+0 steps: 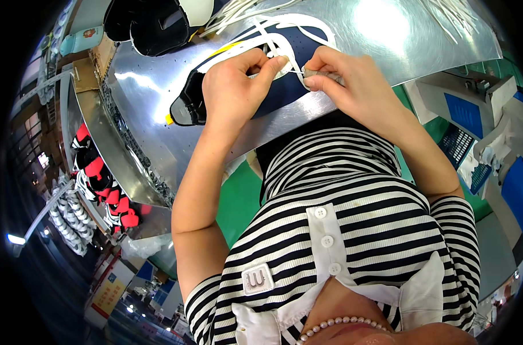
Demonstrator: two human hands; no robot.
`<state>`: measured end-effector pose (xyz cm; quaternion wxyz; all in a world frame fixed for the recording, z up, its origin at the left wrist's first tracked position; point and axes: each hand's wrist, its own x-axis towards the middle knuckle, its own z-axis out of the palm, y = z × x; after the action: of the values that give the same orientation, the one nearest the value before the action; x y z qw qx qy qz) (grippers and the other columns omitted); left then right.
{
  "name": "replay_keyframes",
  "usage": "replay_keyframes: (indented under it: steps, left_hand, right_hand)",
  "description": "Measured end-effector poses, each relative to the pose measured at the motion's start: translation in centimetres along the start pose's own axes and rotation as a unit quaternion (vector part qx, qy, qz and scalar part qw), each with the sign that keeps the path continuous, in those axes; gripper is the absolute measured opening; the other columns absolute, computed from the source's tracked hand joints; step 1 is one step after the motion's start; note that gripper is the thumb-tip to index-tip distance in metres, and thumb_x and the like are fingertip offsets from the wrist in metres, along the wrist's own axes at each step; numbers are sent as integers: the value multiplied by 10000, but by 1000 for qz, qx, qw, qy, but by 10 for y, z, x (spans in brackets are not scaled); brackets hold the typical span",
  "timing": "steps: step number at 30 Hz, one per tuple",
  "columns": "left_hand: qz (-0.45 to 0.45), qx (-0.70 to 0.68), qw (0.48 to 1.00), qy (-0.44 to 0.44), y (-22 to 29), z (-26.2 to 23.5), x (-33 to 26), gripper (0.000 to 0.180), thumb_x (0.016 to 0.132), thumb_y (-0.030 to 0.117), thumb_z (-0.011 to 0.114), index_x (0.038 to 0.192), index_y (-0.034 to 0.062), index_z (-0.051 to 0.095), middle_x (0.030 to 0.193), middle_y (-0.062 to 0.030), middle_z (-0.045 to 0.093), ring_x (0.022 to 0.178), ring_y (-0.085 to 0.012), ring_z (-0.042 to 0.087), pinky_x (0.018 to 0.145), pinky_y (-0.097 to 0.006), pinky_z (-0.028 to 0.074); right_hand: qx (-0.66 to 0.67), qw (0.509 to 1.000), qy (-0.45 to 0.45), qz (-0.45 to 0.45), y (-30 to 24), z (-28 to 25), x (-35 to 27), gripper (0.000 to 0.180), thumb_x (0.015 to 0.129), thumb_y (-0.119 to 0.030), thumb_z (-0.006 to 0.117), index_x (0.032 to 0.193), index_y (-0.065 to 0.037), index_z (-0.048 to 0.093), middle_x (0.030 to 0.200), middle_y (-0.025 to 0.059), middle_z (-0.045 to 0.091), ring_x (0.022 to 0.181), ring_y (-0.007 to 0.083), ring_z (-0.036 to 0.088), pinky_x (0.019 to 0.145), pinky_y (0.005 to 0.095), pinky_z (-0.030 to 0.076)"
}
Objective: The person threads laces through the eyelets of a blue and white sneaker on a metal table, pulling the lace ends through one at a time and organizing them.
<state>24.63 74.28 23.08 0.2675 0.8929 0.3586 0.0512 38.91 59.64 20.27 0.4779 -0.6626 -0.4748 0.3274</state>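
Observation:
A dark blue shoe upper (296, 46) with white trim and a yellow edge lies on a shiny metal table (152, 92). My left hand (235, 86) rests on the upper and pinches a white lace (273, 40) near its eyelets. My right hand (345, 77) is beside it, fingers closed on the same lace's end. Both hands meet over the middle of the upper.
Black shoe uppers (155, 23) lie at the table's far left, loose white laces (238, 11) beside them and more laces (454, 17) at the far right. Red and black shoes (100, 184) fill a rack on the left. White and blue machines (474, 115) stand at right.

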Motion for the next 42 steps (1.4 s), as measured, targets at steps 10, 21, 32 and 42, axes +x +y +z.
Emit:
replay_keyframes:
  steps: [10,21,32,42]
  left_hand:
    - [49,-75,991,-97,-4,-4,-11,244,820,140,739,1028,16,712,931,-82,729,845,-163,678,795,-281,509]
    - [99,-57,993,18,-2,9,-27,214,834,114,675,1031,32,693,960,-144,708,888,-327,671,782,-386,514]
    - [188,-43,976,102,1,10,-49,190,827,49,683,1016,43,658,892,-112,693,803,-306,661,701,-354,506]
    - [82,29,996,-19,12,-1,-56,281,854,209,696,1095,75,641,844,-161,692,778,-342,667,672,-414,511]
  right_hand:
    - [-268,961,-40,-52,-9,-1,9,125,808,-123,647,873,-18,622,720,141,660,669,332,660,602,416,516]
    - [-320,945,32,-54,-12,40,11,266,773,-59,640,994,15,513,687,141,653,628,327,663,563,414,523]
    - [-296,942,134,-80,-11,59,-8,252,841,-50,577,1064,-12,467,745,163,663,630,334,661,548,433,504]
    - [-311,939,94,-113,-18,40,-14,297,789,1,604,1052,-19,467,637,98,614,554,297,635,490,396,480]
